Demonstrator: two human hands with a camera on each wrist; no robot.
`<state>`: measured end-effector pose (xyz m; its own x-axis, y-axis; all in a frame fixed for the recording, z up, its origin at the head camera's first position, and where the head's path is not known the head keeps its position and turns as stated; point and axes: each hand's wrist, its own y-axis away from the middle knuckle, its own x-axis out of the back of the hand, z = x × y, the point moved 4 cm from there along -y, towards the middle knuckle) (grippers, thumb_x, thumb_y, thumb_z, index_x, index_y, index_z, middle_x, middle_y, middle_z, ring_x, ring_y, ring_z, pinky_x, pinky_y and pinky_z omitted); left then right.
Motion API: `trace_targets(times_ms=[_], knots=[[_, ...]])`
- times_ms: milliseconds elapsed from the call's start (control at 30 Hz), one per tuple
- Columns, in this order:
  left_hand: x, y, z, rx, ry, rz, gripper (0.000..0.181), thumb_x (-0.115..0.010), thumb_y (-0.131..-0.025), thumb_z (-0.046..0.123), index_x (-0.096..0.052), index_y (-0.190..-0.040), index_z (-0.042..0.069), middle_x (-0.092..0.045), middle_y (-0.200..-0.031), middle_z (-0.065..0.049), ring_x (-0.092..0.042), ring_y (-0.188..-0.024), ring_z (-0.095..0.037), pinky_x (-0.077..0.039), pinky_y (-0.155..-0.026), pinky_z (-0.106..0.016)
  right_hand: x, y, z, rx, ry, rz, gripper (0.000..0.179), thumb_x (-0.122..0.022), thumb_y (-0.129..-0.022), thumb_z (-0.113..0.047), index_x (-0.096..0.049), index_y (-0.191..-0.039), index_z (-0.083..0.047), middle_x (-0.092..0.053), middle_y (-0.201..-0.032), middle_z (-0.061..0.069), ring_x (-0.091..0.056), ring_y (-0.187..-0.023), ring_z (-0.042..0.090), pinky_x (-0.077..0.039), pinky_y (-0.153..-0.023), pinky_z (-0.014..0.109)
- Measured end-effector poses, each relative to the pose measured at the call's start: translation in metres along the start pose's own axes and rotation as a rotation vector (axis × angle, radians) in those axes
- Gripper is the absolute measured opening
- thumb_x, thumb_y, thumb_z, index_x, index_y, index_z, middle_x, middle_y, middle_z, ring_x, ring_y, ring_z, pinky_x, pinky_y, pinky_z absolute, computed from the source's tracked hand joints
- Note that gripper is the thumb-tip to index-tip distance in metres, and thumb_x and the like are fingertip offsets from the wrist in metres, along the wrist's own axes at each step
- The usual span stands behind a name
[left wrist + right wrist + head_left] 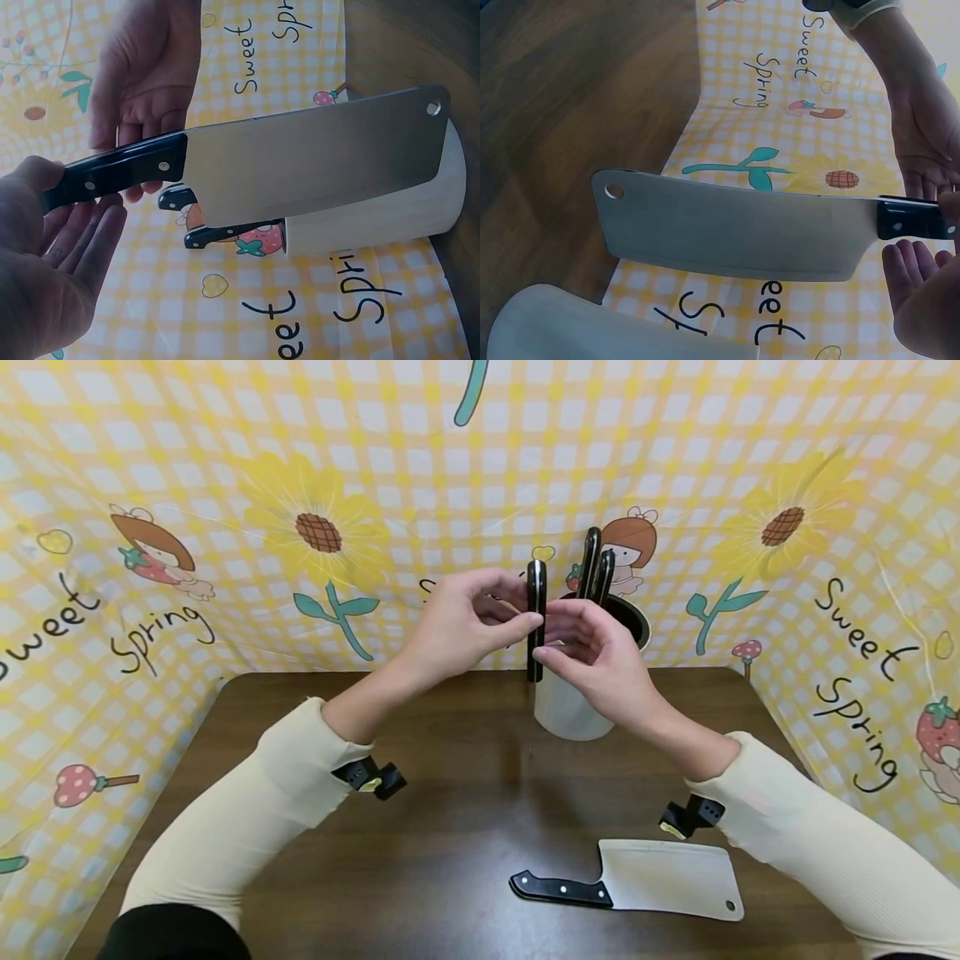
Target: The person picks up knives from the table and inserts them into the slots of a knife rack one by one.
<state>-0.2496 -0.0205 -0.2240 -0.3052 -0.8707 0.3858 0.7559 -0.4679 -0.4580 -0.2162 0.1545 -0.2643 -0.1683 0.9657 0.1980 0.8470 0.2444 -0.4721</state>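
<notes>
A cleaver [315, 157] hangs blade-down in the air, its flat side facing the wrist cameras and its black handle [536, 618] uppermost. My left hand [461, 618] pinches the handle near its top end, thumb on the near side. On the other side my right hand [611, 664] also pinches the handle, a little lower, fingers partly hidden behind it. From the head the blade is nearly edge-on and hard to make out. Just right of the cleaver stands a white cylindrical knife holder [573, 710]; black knife handles [591, 556] stick up out of it.
A second cleaver [667, 878] lies flat on the brown table [420, 860] at the near right, black handle pointing left. Behind the table and at both sides hangs a yellow checked cloth [420, 468] with flowers and lettering.
</notes>
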Motion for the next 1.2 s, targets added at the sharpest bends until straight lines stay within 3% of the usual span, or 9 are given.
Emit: trace_targets(times_ms=[467,767,1000,1200], knots=[[-0.005,-0.006,0.005,0.027,-0.009,0.023,0.022,-0.081,-0.089,0.014,-0.072,-0.107,0.003,-0.072,-0.096,-0.006,-0.073,-0.078,-0.016,-0.056,-0.072,-0.031,0.003,0.0,-0.001,-0.004,0.028,0.043,0.033,-0.071,-0.089,0.011,-0.058,-0.118,0.006,-0.069,-0.1,0.003,-0.066,-0.094,0.014,-0.056,-0.084,0.025],[-0.007,-0.005,0.001,0.026,-0.073,-0.04,0.026,-0.077,-0.093,0.018,-0.071,-0.114,0.004,-0.073,-0.1,-0.005,-0.072,-0.08,-0.016,-0.057,-0.074,-0.034,0.015,0.005,0.0,-0.049,0.053,0.048,0.029,-0.071,-0.09,0.008,-0.06,-0.117,0.004,-0.07,-0.098,0.001,-0.066,-0.092,0.016,-0.055,-0.083,0.024],[-0.007,0.016,-0.018,0.058,-0.12,-0.107,0.023,-0.071,-0.098,0.021,-0.069,-0.116,0.007,-0.072,-0.102,-0.002,-0.069,-0.086,-0.015,-0.056,-0.08,-0.034,0.034,0.011,-0.001,-0.063,0.021,0.091,0.027,-0.069,-0.091,0.009,-0.062,-0.113,-0.004,-0.071,-0.096,-0.002,-0.067,-0.092,0.014,-0.054,-0.084,0.023],[-0.014,0.05,-0.046,0.11,-0.145,-0.189,0.026,-0.072,-0.097,0.019,-0.068,-0.12,0.007,-0.071,-0.107,-0.001,-0.065,-0.098,-0.013,-0.054,-0.088,-0.034,0.05,0.016,-0.008,-0.075,0.006,0.146,0.027,-0.069,-0.09,0.008,-0.064,-0.11,-0.009,-0.071,-0.093,-0.003,-0.066,-0.091,0.012,-0.052,-0.082,0.022]])
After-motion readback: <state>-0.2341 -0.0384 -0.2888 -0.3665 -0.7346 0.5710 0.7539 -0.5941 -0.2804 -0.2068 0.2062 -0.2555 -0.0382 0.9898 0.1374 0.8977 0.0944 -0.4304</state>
